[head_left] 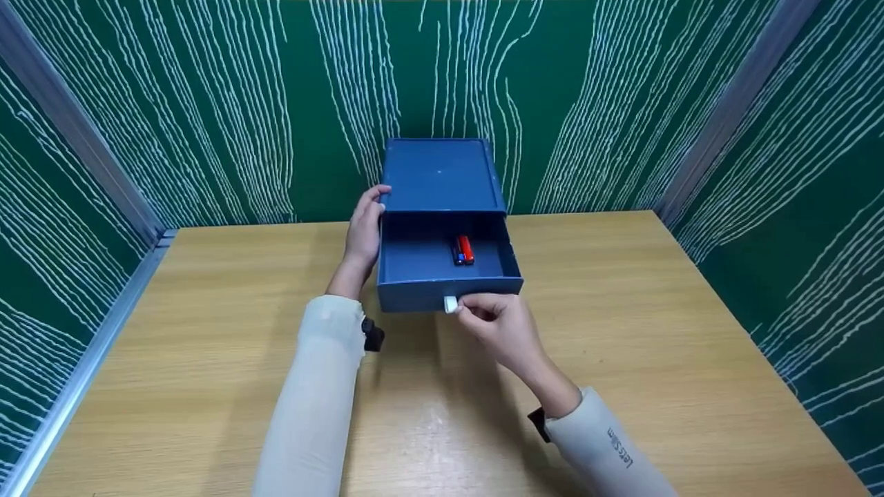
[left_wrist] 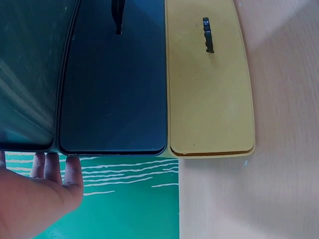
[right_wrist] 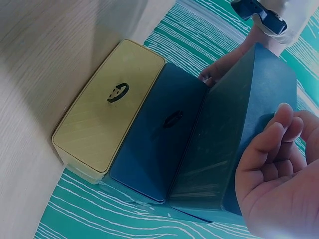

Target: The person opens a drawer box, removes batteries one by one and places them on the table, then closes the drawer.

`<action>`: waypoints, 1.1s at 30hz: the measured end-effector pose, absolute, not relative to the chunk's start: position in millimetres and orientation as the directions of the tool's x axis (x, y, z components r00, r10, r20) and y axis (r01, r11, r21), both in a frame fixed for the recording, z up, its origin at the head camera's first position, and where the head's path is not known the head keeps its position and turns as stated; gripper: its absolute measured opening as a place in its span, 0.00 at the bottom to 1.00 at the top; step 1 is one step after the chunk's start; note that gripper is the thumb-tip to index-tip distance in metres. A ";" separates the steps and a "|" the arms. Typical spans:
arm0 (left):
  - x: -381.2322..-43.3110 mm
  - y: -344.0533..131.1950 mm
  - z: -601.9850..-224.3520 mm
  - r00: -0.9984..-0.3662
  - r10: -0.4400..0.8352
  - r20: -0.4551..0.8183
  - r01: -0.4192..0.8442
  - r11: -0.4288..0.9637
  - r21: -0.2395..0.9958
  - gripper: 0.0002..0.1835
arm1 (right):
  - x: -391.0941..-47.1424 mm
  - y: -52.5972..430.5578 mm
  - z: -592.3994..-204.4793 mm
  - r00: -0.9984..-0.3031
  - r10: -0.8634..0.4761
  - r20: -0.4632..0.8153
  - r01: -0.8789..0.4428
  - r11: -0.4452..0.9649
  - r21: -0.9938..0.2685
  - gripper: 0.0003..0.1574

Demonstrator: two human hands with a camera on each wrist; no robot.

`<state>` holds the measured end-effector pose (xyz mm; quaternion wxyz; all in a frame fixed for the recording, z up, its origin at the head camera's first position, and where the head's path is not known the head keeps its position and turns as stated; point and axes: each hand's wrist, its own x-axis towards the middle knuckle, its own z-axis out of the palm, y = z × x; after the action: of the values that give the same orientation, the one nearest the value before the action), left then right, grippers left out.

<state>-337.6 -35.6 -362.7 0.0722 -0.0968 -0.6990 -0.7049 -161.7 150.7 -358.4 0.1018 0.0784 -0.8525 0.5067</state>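
A blue drawer cabinet stands on the table at the back wall, its top drawer pulled out. Inside lie two small stick-shaped items side by side, a red one and a dark one with a blue end; their kind is unclear. My right hand pinches the white pull tab on the drawer front between thumb and forefinger. Against the cabinet's left side rests my left hand, fingers extended toward its top edge. The left wrist view shows its fingertips at the side edge.
Below the open drawer are a closed blue drawer and a closed yellow drawer, each with a dark handle. The wooden table extends around the cabinet. Green walls with white wavy lines and metal posts enclose the table.
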 end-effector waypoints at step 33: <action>-337.3 -36.6 -365.6 -0.963 0.027 0.267 0.266 -0.027 0.964 0.19 | -171.1 168.1 -391.4 -0.933 -0.118 0.340 -0.353 0.478 -0.804 0.04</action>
<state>-337.3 -36.6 -365.6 0.0843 -0.1060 -0.6925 -0.7086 -171.1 168.1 -391.4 0.1197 0.1385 -0.8513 0.4918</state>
